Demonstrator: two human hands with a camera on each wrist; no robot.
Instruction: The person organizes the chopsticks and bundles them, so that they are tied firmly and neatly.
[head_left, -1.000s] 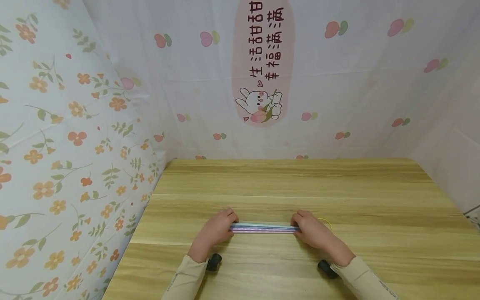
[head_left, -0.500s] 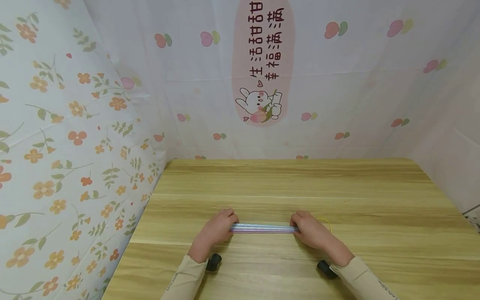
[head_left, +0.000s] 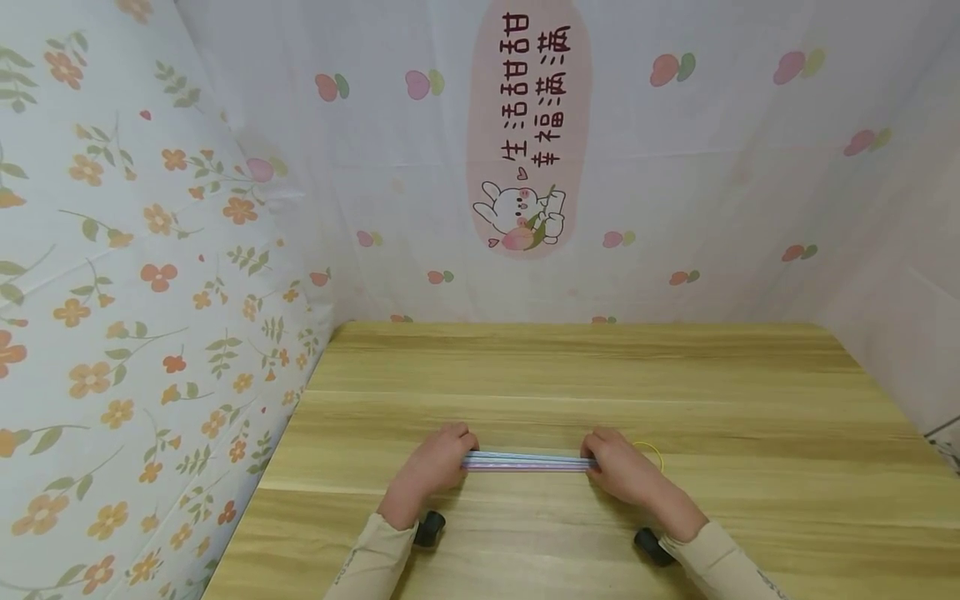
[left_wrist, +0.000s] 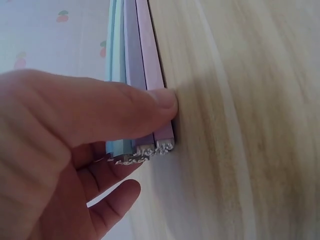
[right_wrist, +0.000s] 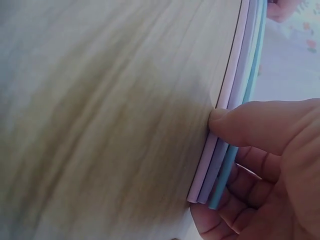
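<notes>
A bundle of long, slim pastel sticks (head_left: pixel 528 461) in blue-green, lilac and pink stretches between my two hands, close over the table. My left hand (head_left: pixel 435 467) pinches one end, its thumb laid across the sticks. Rough, whitish tips (left_wrist: pixel 165 146) poke out past that thumb in the left wrist view. At the opposite end, my right hand (head_left: pixel 621 467) pinches the bundle between thumb and fingers. The stick ends (right_wrist: pixel 214 200) there sit slightly staggered, the blue-green one reaching a little beyond the others. Beside my right hand, a thin yellow loop (head_left: pixel 648 446) lies partly hidden behind it.
The wood-grain table (head_left: pixel 570 375) runs back to a white printed cloth (head_left: pixel 375 183). A floral cloth (head_left: pixel 150 333) hangs along the left side. Black wrist devices (head_left: pixel 430 530) are worn below both hands. A dark thin item (head_left: pixel 941 429) shows at the far right edge.
The head view has tipped up slightly, so everything sits a little lower. The sticks have shifted slightly against each other between my hands. Both hands keep their pinch at the ends.
</notes>
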